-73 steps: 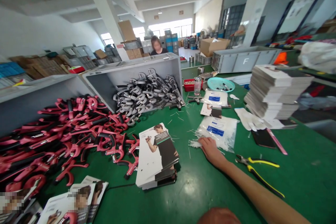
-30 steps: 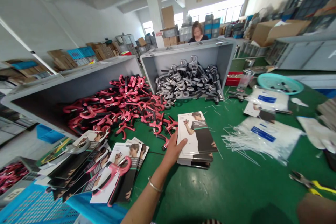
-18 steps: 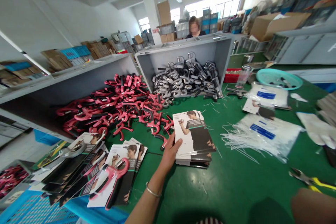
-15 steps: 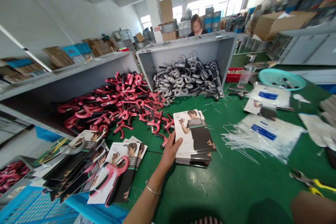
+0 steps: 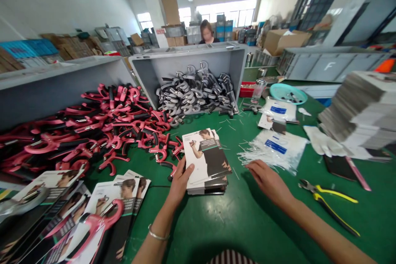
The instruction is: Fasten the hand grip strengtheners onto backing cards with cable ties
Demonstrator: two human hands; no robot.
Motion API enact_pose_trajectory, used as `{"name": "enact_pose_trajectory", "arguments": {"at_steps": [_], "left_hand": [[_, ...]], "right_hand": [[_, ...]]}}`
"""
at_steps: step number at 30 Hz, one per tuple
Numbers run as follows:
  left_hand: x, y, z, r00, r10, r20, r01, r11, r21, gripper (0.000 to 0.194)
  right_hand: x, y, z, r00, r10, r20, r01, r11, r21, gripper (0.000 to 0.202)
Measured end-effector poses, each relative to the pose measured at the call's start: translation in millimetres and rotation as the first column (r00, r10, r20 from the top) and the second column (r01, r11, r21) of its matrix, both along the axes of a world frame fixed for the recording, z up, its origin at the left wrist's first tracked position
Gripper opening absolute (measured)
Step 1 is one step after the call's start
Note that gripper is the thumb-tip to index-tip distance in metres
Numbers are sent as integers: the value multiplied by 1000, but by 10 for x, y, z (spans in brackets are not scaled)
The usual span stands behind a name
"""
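My left hand (image 5: 181, 178) grips the left edge of a stack of printed cards (image 5: 210, 161), thumb on top. My right hand (image 5: 268, 179) is over the table, fingers loosely stretched and holding nothing visible. Its fingertips are close to the loose white zip ties (image 5: 258, 154) spilling from a clear plastic bag (image 5: 287, 148). To the left, a pink hand grip strengthener (image 5: 100, 225) lies on more printed cards (image 5: 130, 198). A heap of pink and black hand grips (image 5: 114, 119) and a grey heap of hand grips (image 5: 198, 90) lie farther back.
Tipped grey crates (image 5: 238, 60) stand behind the heaps. On the right are yellow-handled pliers (image 5: 328, 198), a white glove (image 5: 324, 142), a tall paper stack (image 5: 355, 115) and a turquoise tray (image 5: 289, 86). A person (image 5: 206, 35) is beyond the crates.
The view has turned to the right, so the table things appear farther left. My right hand has come in from the lower right towards the zip ties. My left hand stays on the cards.
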State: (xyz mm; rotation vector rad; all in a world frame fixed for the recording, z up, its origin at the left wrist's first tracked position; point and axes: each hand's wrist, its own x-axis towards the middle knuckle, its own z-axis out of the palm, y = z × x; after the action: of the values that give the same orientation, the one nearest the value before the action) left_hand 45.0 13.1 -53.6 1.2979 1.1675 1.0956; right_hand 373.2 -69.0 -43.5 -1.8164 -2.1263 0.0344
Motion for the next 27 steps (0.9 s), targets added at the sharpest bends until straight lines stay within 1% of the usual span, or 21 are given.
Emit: {"name": "enact_pose_trajectory", "arguments": {"at_steps": [1,3,4,5,7,10,13,15,17,18,20,22,23,24,25,26,27], "left_hand": [[1,5,-4,1000,6,5,-6,1000,8,60],[2,12,-11,1000,20,5,-20,1000,10,60],[2,14,-16,1000,23,2,-23,1000,3,59],[1,15,-21,1000,26,-2,-26,1000,-5,59],[-5,9,-35,1000,21,-9,-21,1000,-14,59],[-16,-6,-61,1000,14,-4,-14,1000,-11,60],[-22,5,-50,1000,19,-6,-19,999,-35,62],[-13,48,2,1000,26,12,-25,995,-95,67],[10,104,84,999,24,46,-15,984,-180,74],[25,127,127,998,16,57,-3,977,-214,77],[59,142,195,999,7,43,4,968,-250,77],[93,137,205,999,24,-31,-30,973,-231,72],[117,152,184,995,45,-93,-64,977,-203,69],[154,193,150,983,64,-171,-88,987,-136,67],[215,264,111,963,111,-247,-120,992,-22,65],[305,361,80,946,149,-287,-127,987,94,62],[423,474,66,949,140,-283,-102,984,147,61]], "right_hand": [[69,32,-32,998,-55,21,56,995,-81,22],[188,108,-103,983,-168,71,180,959,-218,19],[230,146,-134,975,-204,87,220,941,-256,18],[260,181,-158,972,-217,87,233,934,-271,17],[294,234,-179,975,-214,59,222,931,-289,18],[343,267,-156,975,-219,-27,199,928,-316,20],[424,274,-89,955,-249,-164,184,924,-335,21],[440,289,-29,919,-274,-284,169,923,-345,21],[359,308,38,856,-290,-428,135,924,-357,23],[270,309,71,812,-292,-506,104,924,-367,25],[-2,276,127,694,-296,-656,26,921,-389,29],[-354,218,147,559,-320,-765,-30,914,-404,32],[-529,200,136,500,-335,-799,-39,913,-407,33],[-684,201,109,445,-355,-822,-22,913,-406,33],[-808,222,67,393,-375,-840,10,915,-404,33],[-895,256,17,342,-394,-853,46,914,-404,34],[-946,294,-36,292,-412,-863,80,910,-407,35]]}}
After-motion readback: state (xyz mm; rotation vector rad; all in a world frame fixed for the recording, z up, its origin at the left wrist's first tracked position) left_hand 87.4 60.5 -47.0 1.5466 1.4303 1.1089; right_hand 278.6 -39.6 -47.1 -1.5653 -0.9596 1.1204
